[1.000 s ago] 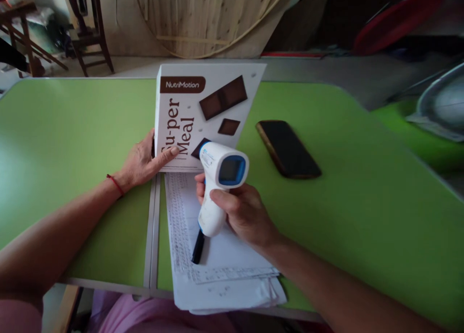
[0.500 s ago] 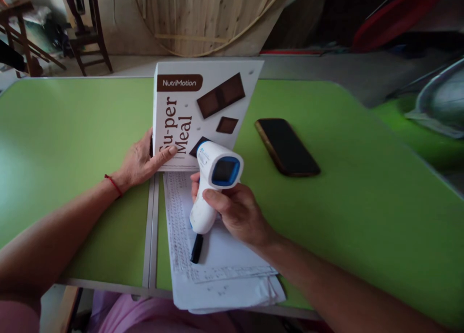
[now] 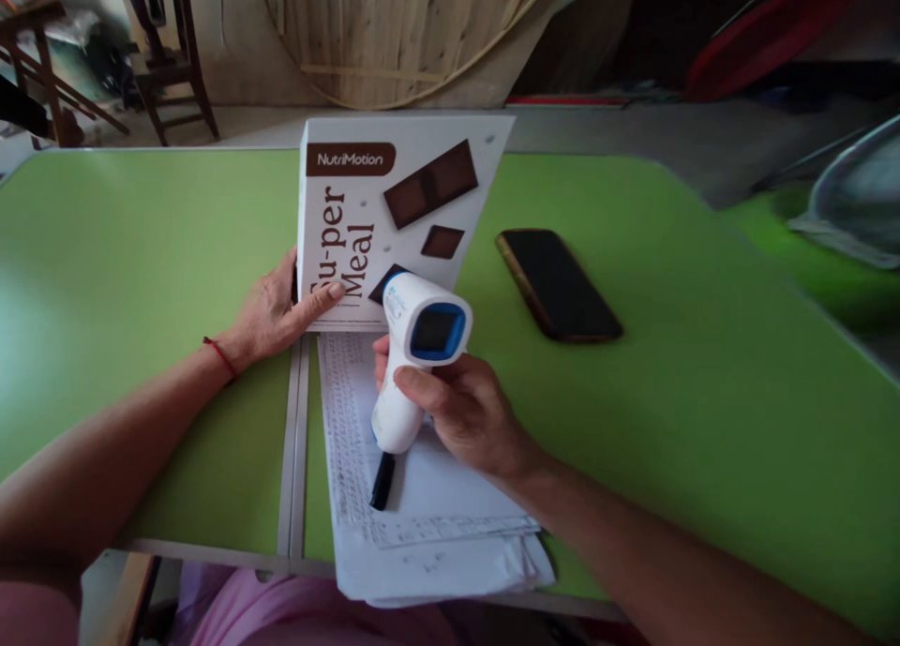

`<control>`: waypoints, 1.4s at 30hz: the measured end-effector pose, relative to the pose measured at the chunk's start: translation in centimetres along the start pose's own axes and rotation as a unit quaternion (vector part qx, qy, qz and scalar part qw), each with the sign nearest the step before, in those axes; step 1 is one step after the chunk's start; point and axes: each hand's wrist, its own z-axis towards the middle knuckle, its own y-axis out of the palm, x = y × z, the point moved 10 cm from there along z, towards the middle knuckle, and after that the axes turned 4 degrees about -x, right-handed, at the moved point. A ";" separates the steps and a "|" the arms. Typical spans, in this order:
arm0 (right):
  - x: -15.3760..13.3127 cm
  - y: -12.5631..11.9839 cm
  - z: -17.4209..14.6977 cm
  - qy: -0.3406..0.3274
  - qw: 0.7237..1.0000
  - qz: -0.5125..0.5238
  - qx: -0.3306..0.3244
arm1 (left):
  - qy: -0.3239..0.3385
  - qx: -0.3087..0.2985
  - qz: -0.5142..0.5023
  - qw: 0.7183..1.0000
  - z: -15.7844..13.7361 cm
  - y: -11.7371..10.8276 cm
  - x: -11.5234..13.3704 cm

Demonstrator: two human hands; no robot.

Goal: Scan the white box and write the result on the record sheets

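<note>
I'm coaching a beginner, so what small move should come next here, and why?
Probably a light squeeze of the thermometer gun with the right hand: it points toward the box, which the left hand grips at its lower left, and its dark screen shows no readable figures.

I have my left forearm (image 3: 127, 449) slanting up from the lower left, wrist (image 3: 237, 349) nearly straight, to the left hand (image 3: 271, 313), which is clasped with its thumb (image 3: 316, 304) stretched inward and its fingertips hidden from me. My right forearm (image 3: 633, 538) angles in from the lower right; the right hand (image 3: 471, 416) is curled, thumb (image 3: 420, 388) pointing up and left, some fingertips (image 3: 381, 353) showing beyond it. My hands are near each other but apart.
</note>
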 end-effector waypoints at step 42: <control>-6.2 -4.9 -1.2 -0.084 0.971 -0.206 0.093 | -0.046 0.019 -0.014 0.999 0.0 -0.7 -1.2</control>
